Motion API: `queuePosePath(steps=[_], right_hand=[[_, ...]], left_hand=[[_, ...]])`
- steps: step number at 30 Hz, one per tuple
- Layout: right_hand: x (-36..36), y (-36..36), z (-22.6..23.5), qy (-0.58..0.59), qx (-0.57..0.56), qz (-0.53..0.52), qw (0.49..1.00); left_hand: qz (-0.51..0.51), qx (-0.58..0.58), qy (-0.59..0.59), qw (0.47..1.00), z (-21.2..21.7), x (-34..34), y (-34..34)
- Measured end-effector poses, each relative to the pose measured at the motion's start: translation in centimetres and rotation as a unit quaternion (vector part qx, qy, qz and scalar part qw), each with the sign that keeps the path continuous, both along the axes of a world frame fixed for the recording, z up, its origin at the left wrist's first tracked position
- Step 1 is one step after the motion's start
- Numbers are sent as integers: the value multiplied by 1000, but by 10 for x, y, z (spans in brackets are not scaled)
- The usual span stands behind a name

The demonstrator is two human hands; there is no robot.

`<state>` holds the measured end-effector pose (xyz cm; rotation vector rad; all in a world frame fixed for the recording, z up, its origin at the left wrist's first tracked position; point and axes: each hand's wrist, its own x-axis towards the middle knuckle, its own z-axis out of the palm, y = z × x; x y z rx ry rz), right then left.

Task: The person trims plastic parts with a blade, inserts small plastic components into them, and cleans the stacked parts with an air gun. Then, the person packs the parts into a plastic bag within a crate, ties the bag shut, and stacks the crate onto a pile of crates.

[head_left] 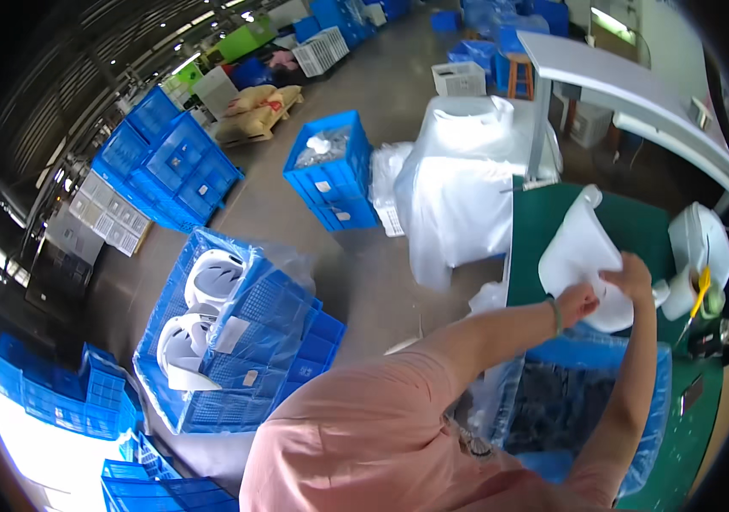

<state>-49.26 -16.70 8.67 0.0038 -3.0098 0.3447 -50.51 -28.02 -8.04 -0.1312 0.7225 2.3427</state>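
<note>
A smooth white curved plastic piece point(582, 247), with a rolled narrow end at the top, lies over the green worktop point(641, 226). My left hand point(576, 305) is closed in a pinch at its lower part, and what the fingers hold is too small to make out. On its right edge rests my right hand point(631, 277), fingers bent round the rim. Just below both hands stands a blue crate point(659, 410) lined with clear film, with dark grey pieces inside.
At left, a film-lined blue crate point(249, 375) holds white helmets point(181, 341). A film-covered white stack point(458, 200) stands beyond the worktop. To the right lie a yellow-handled tool point(703, 288), a tape roll point(712, 305) and a phone point(690, 394). A raised shelf point(629, 77) overhangs the far end.
</note>
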Motion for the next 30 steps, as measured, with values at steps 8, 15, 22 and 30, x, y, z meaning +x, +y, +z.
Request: queuePosePath(steps=[8, 15, 22, 30], right_hand=[[99, -104, 97, 161, 109, 11, 981], [140, -249, 110, 9, -179, 163, 970], [93, -503, 91, -180, -342, 356, 851], [17, -851, 83, -393, -326, 377, 773]], left_hand=[[-81, -5, 155, 985, 144, 69, -135], [48, -192, 267, 943, 175, 155, -333], [286, -323, 213, 876, 178, 217, -581], [508, -308, 59, 802, 173, 215, -843]])
